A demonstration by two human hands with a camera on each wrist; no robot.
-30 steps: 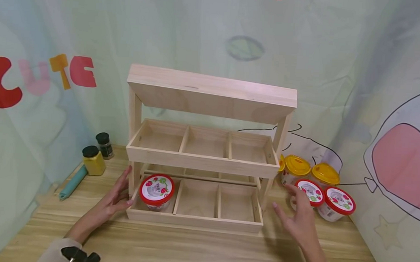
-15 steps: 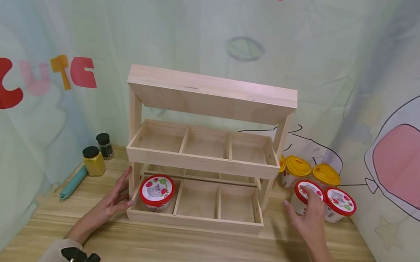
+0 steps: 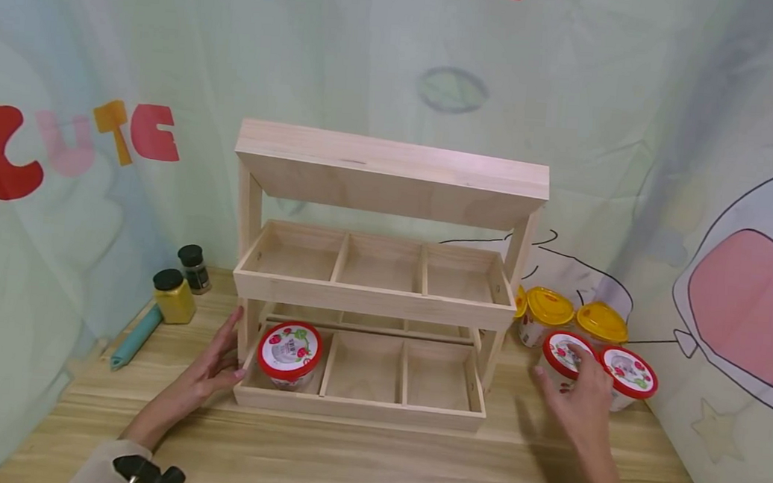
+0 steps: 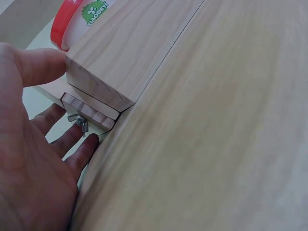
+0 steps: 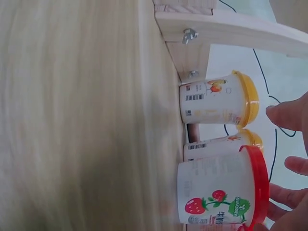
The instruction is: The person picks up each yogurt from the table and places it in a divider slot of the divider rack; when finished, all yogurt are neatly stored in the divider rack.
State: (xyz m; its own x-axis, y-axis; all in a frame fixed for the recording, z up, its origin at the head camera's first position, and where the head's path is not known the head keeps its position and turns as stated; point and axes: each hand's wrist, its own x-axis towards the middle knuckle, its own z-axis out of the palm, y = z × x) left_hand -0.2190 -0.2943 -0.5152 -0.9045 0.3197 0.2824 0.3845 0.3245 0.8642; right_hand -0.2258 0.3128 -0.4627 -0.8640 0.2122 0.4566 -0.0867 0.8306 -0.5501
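At the lower left corner of a wooden two-tier rack (image 3: 372,303), my left hand (image 3: 202,374) touches the frame. In the left wrist view, its thumb rests at the wooden tray's corner, with the other fingers loosely extended beside a wing nut (image 4: 78,120). My right hand (image 3: 583,416) is spread over a red-lidded strawberry tub (image 3: 557,351), its fingers at the lid without closing round it. The right wrist view has that tub (image 5: 214,187) beside the hand. A matching tub (image 3: 290,353) sits in the lower tray's left compartment.
Another red-lidded tub (image 3: 628,369) stands at the right, with several yellow-lidded tubs (image 3: 549,307) behind. On the left are a yellow jar (image 3: 174,301), a dark-capped bottle (image 3: 194,268) and a teal tube (image 3: 137,337). Printed curtains enclose the wooden table (image 3: 344,467).
My right hand has moved rightward from beside the rack to the nearer red-lidded tub, its fingers now over the lid. My left hand has stayed in place.
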